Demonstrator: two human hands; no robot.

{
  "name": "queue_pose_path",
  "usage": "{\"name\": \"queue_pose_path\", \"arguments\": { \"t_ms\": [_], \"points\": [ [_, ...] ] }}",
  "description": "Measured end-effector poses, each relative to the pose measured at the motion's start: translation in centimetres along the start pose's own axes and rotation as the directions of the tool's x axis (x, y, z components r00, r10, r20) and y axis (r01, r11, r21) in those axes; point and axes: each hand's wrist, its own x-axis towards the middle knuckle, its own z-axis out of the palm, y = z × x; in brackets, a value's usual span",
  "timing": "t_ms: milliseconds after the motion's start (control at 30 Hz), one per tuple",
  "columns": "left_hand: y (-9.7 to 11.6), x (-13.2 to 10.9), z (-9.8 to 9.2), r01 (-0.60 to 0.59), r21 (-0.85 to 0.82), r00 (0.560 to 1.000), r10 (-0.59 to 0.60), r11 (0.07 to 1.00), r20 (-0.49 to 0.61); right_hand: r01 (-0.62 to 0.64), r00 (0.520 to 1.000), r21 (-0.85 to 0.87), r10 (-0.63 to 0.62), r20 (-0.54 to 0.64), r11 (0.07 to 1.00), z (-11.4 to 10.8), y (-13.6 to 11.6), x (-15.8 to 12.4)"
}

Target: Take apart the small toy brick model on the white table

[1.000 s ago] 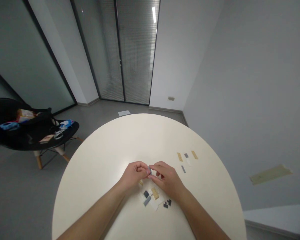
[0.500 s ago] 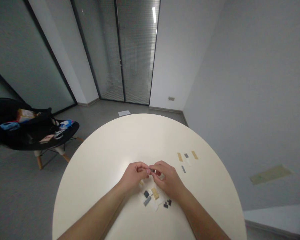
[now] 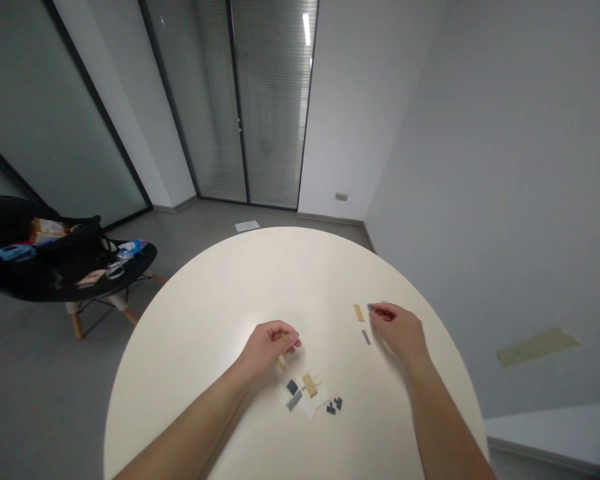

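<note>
My left hand [image 3: 269, 345] hovers over the middle of the table, fingers curled and thumb against the index finger. Whatever it may hold is hidden. Farther right, my right hand [image 3: 399, 328] pinches at a small grey piece [image 3: 371, 308] with its fingertips. Left of those fingertips lies a tan strip [image 3: 359, 313], and below them a thin grey strip [image 3: 366, 337]. Below my left hand is a loose group with a tan rectangle [image 3: 309, 385], a dark square [image 3: 292, 387], a grey rectangle [image 3: 295, 401] and white pieces [image 3: 309, 409].
Several small black pieces [image 3: 331, 409] lie right of the group on the round white table [image 3: 205, 307]. A black chair [image 3: 55, 283] with bags and packets stands at the left. Behind the table are a glass door [image 3: 270, 120] and a wall.
My right hand has left my left hand and moved right to the small grey piece in the spread-out set. My left hand has stayed nearly in place.
</note>
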Motion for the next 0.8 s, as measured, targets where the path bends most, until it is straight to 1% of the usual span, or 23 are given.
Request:
{"name": "queue_pose_path", "arguments": {
  "t_ms": [100, 200, 333, 533, 600, 733, 800],
  "points": [
    [-0.1, 0.1, -0.2, -0.006, 0.008, 1.0, 0.006, 1.0, -0.004, -0.069, 0.997, -0.144, 0.07, 0.006, 0.987, -1.0, 1.6, 0.7],
    [-0.4, 0.2, -0.3, -0.014, 0.008, 1.0, 0.014, 1.0, -0.001, -0.083, 0.995, -0.253, 0.093, 0.028, 0.964, -1.5, 2.9, 1.0],
    [-0.3, 0.1, -0.3, -0.014, -0.002, 1.0, 0.014, 1.0, 0.001, -0.097, 0.987, -0.357, 0.136, 0.084, 0.929, -1.4, 4.4, 1.2],
    [0.6, 0.0, 0.0, 0.005, -0.003, 1.0, -0.005, 1.0, -0.015, -0.106, 0.976, -0.381, 0.169, 0.134, 0.919, -1.1, 4.8, 1.5],
    [0.7, -0.1, 0.1, 0.01, -0.01, 1.0, -0.01, 1.0, -0.019, -0.105, 0.976, -0.376, 0.167, 0.138, 0.921, -1.1, 4.6, 1.5],
    [0.8, -0.2, 0.0, 0.01, -0.017, 1.0, -0.01, 1.0, -0.018, -0.07, 0.983, -0.36, 0.127, 0.136, 0.93, -1.2, 4.0, 1.4],
    [0.8, -0.2, 0.0, 0.008, -0.017, 1.0, -0.009, 1.0, -0.021, -0.08, 0.979, -0.349, 0.139, 0.147, 0.934, -1.1, 3.6, 1.3]
  ]
}}
